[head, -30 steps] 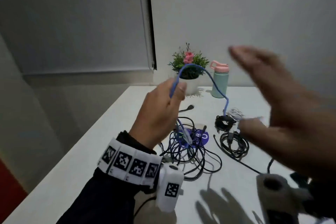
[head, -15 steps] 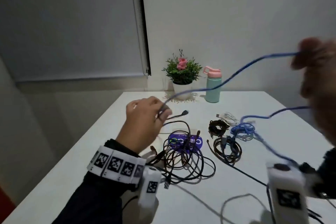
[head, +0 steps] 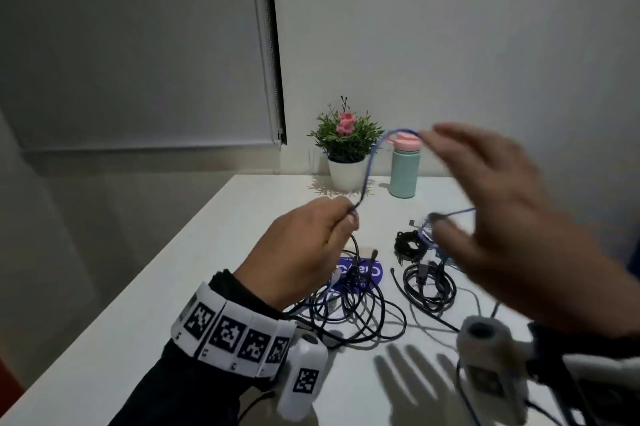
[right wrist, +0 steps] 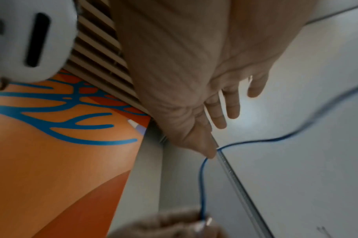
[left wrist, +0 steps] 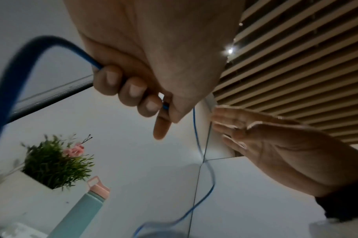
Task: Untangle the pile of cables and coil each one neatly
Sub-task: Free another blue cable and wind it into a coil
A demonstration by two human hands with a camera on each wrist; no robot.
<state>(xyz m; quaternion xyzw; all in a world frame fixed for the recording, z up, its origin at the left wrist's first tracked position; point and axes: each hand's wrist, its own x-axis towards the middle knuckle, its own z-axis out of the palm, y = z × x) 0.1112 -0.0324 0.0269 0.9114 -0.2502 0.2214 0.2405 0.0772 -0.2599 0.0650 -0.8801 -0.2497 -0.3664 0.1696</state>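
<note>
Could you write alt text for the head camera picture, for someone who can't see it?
Two hands work a blue cable above a white table: the left hand pinches it while the open right hand loops it over spread fingers. Below lie tangled black cables; a potted plant and green bottle stand behind.

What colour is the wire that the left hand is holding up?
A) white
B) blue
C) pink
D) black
B: the left hand grips a blue cable that arches up off the table toward the right hand, and the left wrist view shows the fingers curled round that same blue cable.
</note>
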